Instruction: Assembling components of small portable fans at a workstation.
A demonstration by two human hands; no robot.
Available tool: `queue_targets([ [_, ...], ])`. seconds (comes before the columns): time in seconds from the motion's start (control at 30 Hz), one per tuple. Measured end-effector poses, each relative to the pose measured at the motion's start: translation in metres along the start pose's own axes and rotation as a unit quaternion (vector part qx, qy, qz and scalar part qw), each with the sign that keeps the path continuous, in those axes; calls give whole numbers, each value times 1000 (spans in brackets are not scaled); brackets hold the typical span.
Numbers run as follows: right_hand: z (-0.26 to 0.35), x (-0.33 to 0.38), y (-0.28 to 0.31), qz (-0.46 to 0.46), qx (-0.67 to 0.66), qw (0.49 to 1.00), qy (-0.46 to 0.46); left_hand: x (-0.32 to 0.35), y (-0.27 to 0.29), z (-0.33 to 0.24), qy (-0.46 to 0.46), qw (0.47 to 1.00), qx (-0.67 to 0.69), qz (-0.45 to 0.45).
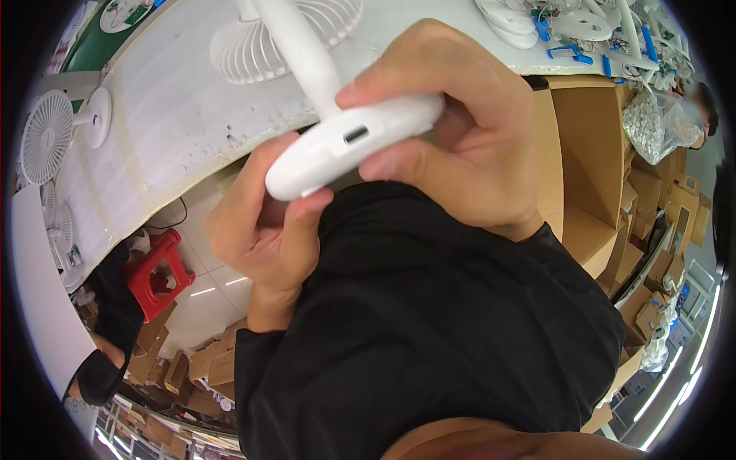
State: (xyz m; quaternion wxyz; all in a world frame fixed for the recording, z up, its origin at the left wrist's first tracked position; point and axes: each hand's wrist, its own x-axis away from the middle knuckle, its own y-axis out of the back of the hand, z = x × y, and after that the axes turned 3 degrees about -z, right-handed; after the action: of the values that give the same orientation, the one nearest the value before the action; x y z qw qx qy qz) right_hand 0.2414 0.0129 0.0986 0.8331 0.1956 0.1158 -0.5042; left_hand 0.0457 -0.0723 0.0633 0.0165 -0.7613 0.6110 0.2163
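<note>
A white desk fan (299, 54) is held between my two hands, its round base toward me and its caged head resting on or just over the white table. My left hand (264, 211) grips the left end of the base (307, 165), thumb below and fingers behind. Around the right end, my right hand (468, 123) has its thumb under the rim and its forefinger on top by the stem. A small dark slot (356, 136) shows in the edge of the base, between the hands.
The white table (169, 100) spans the far side. More white fans (50, 134) stand at its left, and fan bases (514, 23) with blue clips lie at the far right. An open cardboard box (586, 146) stands at right, a red stool (159, 272) below left. Other people are at both edges.
</note>
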Motion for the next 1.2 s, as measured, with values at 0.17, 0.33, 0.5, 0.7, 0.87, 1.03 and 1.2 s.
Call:
queue_targets([
  [0.17, -2, -4, -1, 2, -14, 995, 99, -3, 3, 3, -52, 998, -20, -6],
  [0.33, -31, -8, -21, -66, 21, 960, 271, -19, -40, 6, 65, 960, 243, -126],
  [0.5, -30, -6, -22, -86, 31, 964, 250, -33, -54, 22, 171, 813, 539, -140],
  [0.7, -24, 1, -21, -67, 52, 991, 106, -72, -46, 52, -39, 835, 535, -123],
  [0.87, -56, 11, -21, 63, -53, 996, -40, -75, -47, 45, -213, 921, 292, -143],
  [1.03, -66, 10, -21, 113, -391, 885, -227, -68, -51, 56, -248, 953, 142, -97],
  [1.2, -101, 9, -31, 71, -448, 882, -128, -74, -70, 51, -191, 957, 136, -170],
])
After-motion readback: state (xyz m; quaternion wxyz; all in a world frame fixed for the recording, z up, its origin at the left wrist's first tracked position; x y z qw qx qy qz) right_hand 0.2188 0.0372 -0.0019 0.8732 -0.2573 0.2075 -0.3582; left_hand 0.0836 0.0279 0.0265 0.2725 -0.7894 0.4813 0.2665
